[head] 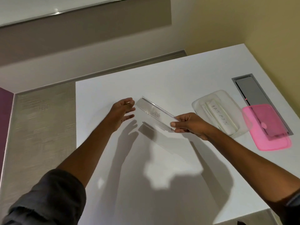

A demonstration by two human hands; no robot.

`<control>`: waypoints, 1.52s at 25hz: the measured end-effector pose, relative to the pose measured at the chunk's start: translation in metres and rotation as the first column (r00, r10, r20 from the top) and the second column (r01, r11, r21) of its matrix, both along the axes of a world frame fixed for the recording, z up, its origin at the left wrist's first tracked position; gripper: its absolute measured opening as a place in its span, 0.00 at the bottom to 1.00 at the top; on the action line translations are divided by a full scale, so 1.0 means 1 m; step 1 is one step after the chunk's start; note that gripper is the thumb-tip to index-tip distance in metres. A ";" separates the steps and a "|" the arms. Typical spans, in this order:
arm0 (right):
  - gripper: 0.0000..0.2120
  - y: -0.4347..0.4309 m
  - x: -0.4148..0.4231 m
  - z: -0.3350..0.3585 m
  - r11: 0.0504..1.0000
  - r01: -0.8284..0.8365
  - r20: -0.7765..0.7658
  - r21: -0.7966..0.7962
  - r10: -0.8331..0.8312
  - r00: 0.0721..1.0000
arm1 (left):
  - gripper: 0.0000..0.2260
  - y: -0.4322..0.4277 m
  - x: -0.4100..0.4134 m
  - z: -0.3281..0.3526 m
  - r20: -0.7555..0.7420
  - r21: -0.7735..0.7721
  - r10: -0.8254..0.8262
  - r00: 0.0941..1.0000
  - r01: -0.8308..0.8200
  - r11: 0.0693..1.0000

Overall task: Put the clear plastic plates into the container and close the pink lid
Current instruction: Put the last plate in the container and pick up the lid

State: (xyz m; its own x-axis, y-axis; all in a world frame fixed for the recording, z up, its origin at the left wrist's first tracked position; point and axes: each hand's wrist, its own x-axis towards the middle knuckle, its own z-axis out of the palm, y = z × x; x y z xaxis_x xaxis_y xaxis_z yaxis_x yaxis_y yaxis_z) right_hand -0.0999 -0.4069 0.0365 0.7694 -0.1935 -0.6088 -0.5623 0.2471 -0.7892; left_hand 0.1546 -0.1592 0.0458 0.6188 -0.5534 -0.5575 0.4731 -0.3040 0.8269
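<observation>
Desk (pixel 162 176): white, flat, bare across the near part; shadows of both arms thrown on it
Right hand (pixel 189 124): grip pinched shut on the near end of the long clear plastic plate with handwriting (pixel 155 113), thumb on top, fingers beneath
Held plate: lifted off the desk, slanting from that pinch away and leftward, its shadow lying below it
Left hand (pixel 123 111): fingers spread apart, just beside the plate's far end, holding nothing; contact with that end too fine to tell
Step in hand: most likely carrying the plate rightward to the container
Doing it well: keep the pinch firm at the edge, since smooth plastic slides; steady the far end with the free hand if it sags; turn the plate to run along the container's long axis before lowering
Clear rounded rectangular plastic container (pixel 197 103): on the desk to the right, open, already holding plates, the top one (pixel 220 116) lettered BATMAN
Placement: lay flat on that stack, not propped on the rim
Translucent pink lid (pixel 274 142): flat on the desk just beyond the container's right side, partly over a grey recessed panel (pixel 250 90); left for last
</observation>
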 end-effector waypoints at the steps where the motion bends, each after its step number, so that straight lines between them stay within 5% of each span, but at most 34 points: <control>1: 0.15 -0.007 -0.008 0.003 1.000 -0.021 0.002 -0.003 0.021 1.000 | 0.23 -0.007 0.000 0.005 0.032 0.022 -0.085 0.996 0.084 0.996; 6: 0.20 -0.042 -0.049 0.017 0.999 -0.020 0.020 -0.029 0.020 1.000 | 0.17 -0.054 -0.016 0.028 0.133 0.126 -0.498 0.857 0.484 0.866; 12: 0.17 -0.081 -0.103 0.030 0.997 0.026 0.039 -0.072 -0.023 0.999 | 0.17 -0.120 -0.045 0.046 0.289 0.273 -0.717 0.634 0.664 0.696; 16: 0.16 -0.104 -0.133 0.038 0.991 0.085 0.044 -0.101 -0.081 0.996 | 0.22 -0.177 -0.065 0.052 0.458 0.476 -0.827 0.328 0.695 0.539; 20: 0.16 -0.129 -0.161 0.043 0.975 0.141 0.039 -0.173 -0.136 0.990 | 0.20 -0.232 -0.084 0.052 0.544 0.588 -0.833 0.101 0.662 0.464; 27: 0.18 -0.157 -0.196 0.034 0.861 0.262 -0.006 -0.437 -0.294 0.956 | 0.19 -0.312 -0.124 0.052 0.634 0.613 -0.769 -0.081 0.659 0.436; 31: 0.16 -0.163 -0.196 0.020 0.690 0.080 -0.086 -0.719 -0.203 0.975 | 0.20 -0.341 -0.140 0.040 0.622 0.682 -0.761 -0.185 0.605 0.410; 38: 0.14 -0.157 -0.166 0.005 0.542 -0.237 -0.293 -0.806 -0.018 0.956 | 0.20 -0.354 -0.136 0.012 0.565 0.775 -0.762 -0.316 0.521 0.359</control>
